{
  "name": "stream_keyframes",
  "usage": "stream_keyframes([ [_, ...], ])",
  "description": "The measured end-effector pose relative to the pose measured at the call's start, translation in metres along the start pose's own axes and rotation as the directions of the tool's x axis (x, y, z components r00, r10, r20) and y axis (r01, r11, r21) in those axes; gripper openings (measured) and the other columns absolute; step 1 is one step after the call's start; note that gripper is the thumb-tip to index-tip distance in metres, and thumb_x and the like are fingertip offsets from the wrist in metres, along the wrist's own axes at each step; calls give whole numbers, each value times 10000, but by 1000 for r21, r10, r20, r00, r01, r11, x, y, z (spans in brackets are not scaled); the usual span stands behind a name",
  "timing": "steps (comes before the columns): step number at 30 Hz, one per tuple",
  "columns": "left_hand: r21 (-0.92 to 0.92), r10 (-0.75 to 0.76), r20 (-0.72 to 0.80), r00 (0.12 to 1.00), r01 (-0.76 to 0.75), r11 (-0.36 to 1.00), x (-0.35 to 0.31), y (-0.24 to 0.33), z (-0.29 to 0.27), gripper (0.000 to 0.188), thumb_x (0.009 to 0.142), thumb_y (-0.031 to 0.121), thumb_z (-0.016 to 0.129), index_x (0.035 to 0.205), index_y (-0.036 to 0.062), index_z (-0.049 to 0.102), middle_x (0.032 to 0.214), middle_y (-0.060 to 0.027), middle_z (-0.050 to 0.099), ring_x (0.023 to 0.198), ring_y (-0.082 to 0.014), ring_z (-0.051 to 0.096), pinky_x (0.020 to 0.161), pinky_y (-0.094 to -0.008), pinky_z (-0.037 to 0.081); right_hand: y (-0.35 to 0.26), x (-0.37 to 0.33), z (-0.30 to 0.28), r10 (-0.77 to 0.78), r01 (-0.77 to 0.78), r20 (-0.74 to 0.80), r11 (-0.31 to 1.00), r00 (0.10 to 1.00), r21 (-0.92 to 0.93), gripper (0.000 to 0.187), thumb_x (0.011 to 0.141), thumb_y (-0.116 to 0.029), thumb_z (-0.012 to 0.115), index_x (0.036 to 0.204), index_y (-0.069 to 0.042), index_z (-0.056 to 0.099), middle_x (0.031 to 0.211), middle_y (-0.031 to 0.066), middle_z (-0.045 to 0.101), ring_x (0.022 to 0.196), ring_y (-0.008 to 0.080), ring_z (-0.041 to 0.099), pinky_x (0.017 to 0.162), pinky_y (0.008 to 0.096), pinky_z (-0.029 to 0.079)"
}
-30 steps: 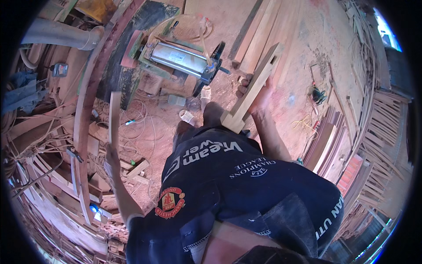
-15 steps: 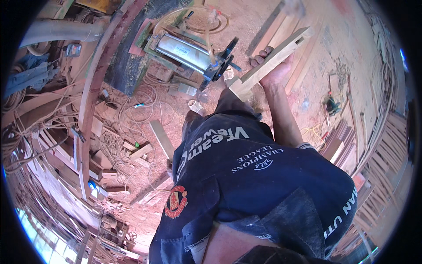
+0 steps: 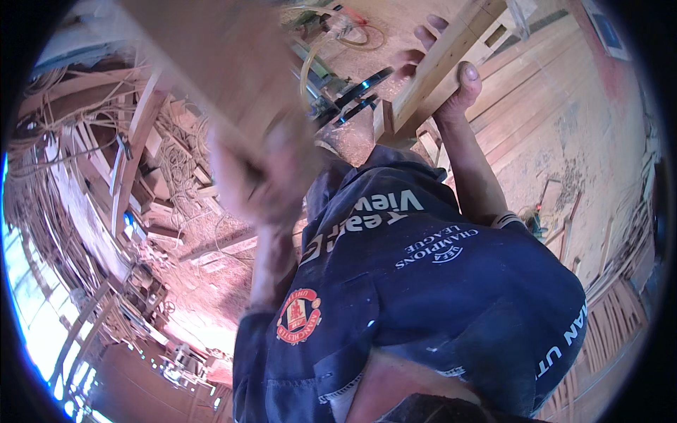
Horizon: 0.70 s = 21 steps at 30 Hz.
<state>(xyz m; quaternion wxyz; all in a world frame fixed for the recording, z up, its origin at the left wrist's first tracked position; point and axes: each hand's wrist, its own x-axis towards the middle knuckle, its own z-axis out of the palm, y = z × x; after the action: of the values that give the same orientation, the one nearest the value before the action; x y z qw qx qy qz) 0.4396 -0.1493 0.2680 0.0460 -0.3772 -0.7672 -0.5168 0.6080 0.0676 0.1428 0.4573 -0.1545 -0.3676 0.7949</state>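
Observation:
My left hand, blurred by motion, is closed round the lower end of a wide wooden board raised close to the camera. The board is blurred too, and its upper end runs out of view. Over on the right, my right hand holds a thick piece of pale timber with a slot cut in it. My thumb lies on the near side of that timber, and fingertips show beyond its far side. Its upper end reaches the top edge of the picture.
Between my hands, partly hidden by the board, is a machine with black handwheels. A clear hose curls beside it. Tangled ropes and timber offcuts lie at the left. Long planks rest on the dusty floor at the right.
My left hand, hidden before, has come up with the board, which now covers much of the machine. The slotted timber in my right hand has risen nearer the camera and turned.

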Motion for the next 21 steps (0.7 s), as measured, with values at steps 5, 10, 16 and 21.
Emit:
stream_keyframes([
  [5,-383,181,37,983,-153,911,27,65,110,352,1073,273,601,1226,-28,705,1218,-143,706,1118,-251,656,946,-364,521,4,5,16,-173,167,118,984,978,58,1044,829,-570,672,1624,4,315,1499,173,563,1382,382,555,1176,511,442],
  [10,-579,106,319,942,106,808,-1,45,126,413,1086,271,596,1299,-73,677,1224,-172,702,1189,-278,662,1034,-373,516,5,-32,25,-18,13,-87,998,996,-59,910,892,-585,611,1554,14,437,1429,195,601,1291,293,626,1131,441,503],
  [16,-445,128,681,721,269,854,-40,-16,80,502,1007,336,758,1396,25,692,1416,-186,614,1367,-282,561,1114,-400,497,17,-65,48,76,-73,-244,997,967,19,860,943,-598,567,1514,38,476,1329,219,646,1220,330,666,1107,453,526],
  [21,-311,82,903,421,512,801,-56,-53,40,774,943,377,840,1546,4,532,1504,-222,555,1368,-282,576,1079,-412,544,33,-85,57,93,-78,-242,994,966,71,813,952,-615,536,1415,52,535,1232,167,648,1184,383,686,1046,557,552],
])
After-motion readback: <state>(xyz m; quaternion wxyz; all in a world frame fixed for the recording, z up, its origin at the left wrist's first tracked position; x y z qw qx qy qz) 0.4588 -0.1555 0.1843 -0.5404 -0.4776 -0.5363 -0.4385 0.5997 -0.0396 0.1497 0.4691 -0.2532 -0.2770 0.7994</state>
